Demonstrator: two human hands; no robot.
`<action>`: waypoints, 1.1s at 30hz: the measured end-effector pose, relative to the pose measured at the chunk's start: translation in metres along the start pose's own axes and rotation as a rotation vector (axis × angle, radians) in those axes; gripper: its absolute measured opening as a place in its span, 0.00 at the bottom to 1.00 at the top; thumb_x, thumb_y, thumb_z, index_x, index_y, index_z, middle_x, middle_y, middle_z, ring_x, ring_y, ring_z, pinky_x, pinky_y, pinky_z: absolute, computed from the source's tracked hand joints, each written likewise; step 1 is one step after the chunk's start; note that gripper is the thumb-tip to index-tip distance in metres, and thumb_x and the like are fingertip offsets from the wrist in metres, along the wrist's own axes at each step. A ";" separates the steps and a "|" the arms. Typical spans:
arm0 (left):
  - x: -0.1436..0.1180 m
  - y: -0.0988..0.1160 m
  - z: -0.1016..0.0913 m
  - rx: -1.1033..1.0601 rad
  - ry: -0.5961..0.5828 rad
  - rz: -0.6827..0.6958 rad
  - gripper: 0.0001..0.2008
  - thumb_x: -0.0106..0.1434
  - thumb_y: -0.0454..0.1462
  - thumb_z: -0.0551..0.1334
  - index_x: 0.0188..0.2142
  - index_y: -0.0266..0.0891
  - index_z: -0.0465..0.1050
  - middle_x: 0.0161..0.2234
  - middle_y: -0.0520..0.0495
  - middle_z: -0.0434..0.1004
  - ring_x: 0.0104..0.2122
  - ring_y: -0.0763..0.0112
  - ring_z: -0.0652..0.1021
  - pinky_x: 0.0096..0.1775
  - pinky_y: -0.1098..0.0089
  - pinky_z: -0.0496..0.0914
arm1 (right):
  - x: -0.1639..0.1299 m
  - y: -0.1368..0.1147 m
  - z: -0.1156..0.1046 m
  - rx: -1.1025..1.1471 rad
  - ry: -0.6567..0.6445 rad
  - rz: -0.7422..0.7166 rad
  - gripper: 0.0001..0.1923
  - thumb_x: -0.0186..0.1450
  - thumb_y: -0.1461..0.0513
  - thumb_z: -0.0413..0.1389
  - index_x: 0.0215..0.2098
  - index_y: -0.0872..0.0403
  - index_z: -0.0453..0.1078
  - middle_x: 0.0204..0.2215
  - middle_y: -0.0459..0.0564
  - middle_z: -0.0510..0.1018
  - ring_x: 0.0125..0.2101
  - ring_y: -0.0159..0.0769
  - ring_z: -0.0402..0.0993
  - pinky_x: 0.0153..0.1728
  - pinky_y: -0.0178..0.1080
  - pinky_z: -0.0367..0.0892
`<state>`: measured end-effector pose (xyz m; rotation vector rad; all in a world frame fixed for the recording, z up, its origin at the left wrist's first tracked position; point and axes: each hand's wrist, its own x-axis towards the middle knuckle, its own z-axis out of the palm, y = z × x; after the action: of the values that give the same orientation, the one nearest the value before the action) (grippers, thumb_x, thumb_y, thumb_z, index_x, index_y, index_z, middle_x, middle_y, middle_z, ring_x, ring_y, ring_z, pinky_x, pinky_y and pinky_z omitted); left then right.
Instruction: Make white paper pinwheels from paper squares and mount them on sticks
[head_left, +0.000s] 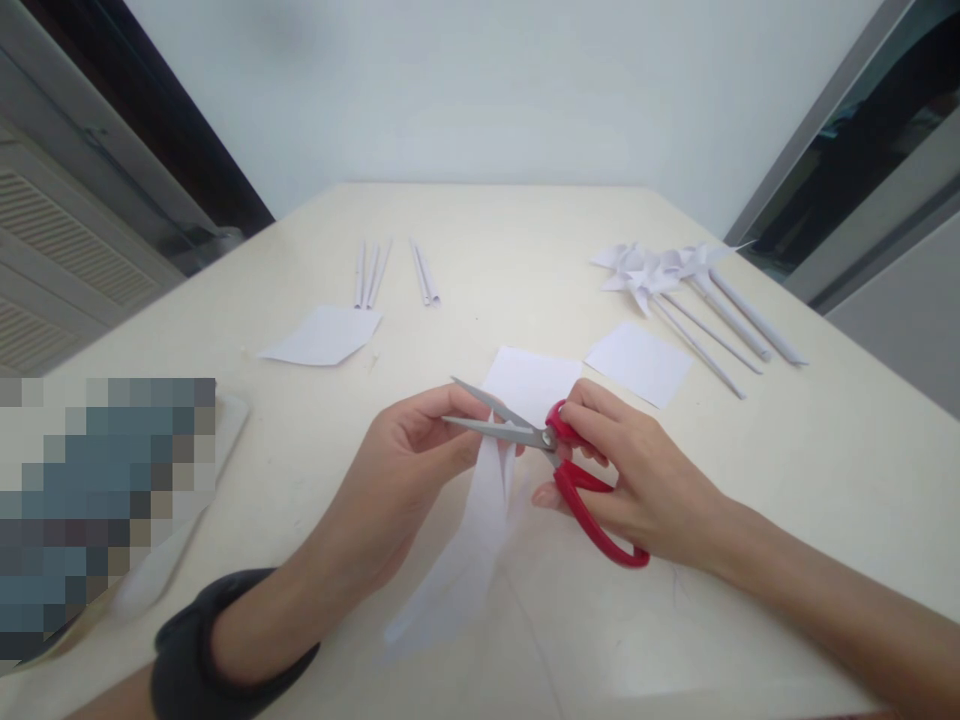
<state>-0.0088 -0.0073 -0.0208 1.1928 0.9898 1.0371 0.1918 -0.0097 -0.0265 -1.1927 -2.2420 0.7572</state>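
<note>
My right hand (637, 460) grips a pair of scissors (547, 438) by its red handles. The grey blades stand slightly apart and point left, across the top of a folded white sheet of paper (472, 550). Pinched in my left hand (420, 470) is the upper end of that paper, just behind and below the blades. The rest of the paper hangs down toward the table's front and looks partly blurred. A flat white paper square (534, 375) lies right behind the blades. My left fingertips are partly hidden by the blades and the paper.
White paper pinwheels (645, 275) on rolled paper sticks (705, 350) lie at the back right, near another paper square (639, 362). Several short paper rolls (371, 275) and a paper sheet (322, 335) are at the back left. A pixelated object (90, 510) sits at the left edge.
</note>
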 end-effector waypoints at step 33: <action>-0.003 0.001 -0.001 0.413 0.053 0.085 0.03 0.61 0.36 0.60 0.31 0.43 0.66 0.32 0.52 0.73 0.35 0.69 0.75 0.33 0.72 0.68 | 0.004 -0.006 -0.011 0.487 -0.071 0.324 0.16 0.59 0.50 0.59 0.33 0.51 0.62 0.28 0.42 0.65 0.28 0.31 0.63 0.27 0.35 0.59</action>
<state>-0.0105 -0.0103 -0.0196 1.5606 1.2434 0.9607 0.1935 -0.0066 -0.0141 -1.2990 -1.7762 1.3953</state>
